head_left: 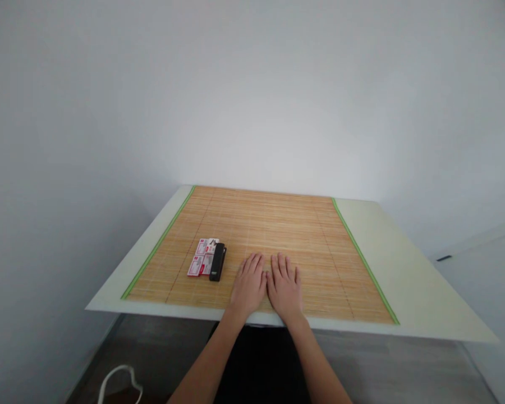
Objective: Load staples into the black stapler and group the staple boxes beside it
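Note:
My left hand (pixel 249 283) lies flat, palm down, on a bamboo mat (pixel 269 219) with green edging. Beside it, my right hand (pixel 285 285) rests the same way, fingers stretched forward and thumbs close together. Neither hand holds anything. A black stapler (pixel 217 262) lies a little to the left of my left hand, apart from it. Against the stapler's left side are small red-and-white printed boxes (pixel 196 265), partly covered by it; their exact number and print are too small to make out.
The mat covers most of a white table (pixel 408 269), whose front edge runs just before my body. A plain wall (pixel 269 101) rises behind the table. Below on the left, a white curved frame (pixel 120 370) stands near the floor.

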Demonstrator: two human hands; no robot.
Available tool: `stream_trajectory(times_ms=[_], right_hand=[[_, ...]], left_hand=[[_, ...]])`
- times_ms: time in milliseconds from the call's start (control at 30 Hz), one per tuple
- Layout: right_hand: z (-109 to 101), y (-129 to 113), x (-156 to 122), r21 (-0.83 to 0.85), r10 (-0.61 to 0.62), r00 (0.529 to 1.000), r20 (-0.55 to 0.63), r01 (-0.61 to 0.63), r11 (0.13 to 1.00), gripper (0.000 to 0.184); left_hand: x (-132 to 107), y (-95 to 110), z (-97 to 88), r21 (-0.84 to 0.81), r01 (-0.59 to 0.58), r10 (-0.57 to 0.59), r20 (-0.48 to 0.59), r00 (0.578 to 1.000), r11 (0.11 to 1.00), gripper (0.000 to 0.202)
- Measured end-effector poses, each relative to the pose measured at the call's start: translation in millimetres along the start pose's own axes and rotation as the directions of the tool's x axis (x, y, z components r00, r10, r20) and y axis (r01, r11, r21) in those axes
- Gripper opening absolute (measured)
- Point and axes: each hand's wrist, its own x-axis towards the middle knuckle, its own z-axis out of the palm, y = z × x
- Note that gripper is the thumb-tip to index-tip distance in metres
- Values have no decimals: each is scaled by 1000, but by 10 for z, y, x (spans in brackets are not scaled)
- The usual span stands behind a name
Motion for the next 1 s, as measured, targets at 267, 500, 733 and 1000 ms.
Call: stream_trajectory(times_ms=[267, 500, 733, 1000], right_hand=[[10, -39, -47, 5, 57, 998, 15, -57, 998, 59], [12, -28, -66, 30, 58, 998, 13, -58, 998, 58], [23, -24, -78, 18, 41, 999, -11, -40, 999, 58], [10, -17, -78, 9, 36, 999, 0, -36, 999, 58]], left_hand=[[-21, 4, 44, 3, 10, -10, 5, 1000, 1000, 49], [-55, 142, -55, 229, 42, -57, 56, 997, 973, 50], [-65, 190, -75, 276, 57, -80, 71, 994, 959, 51], [-61, 186, -85, 261, 59, -80, 70, 994, 964, 50]])
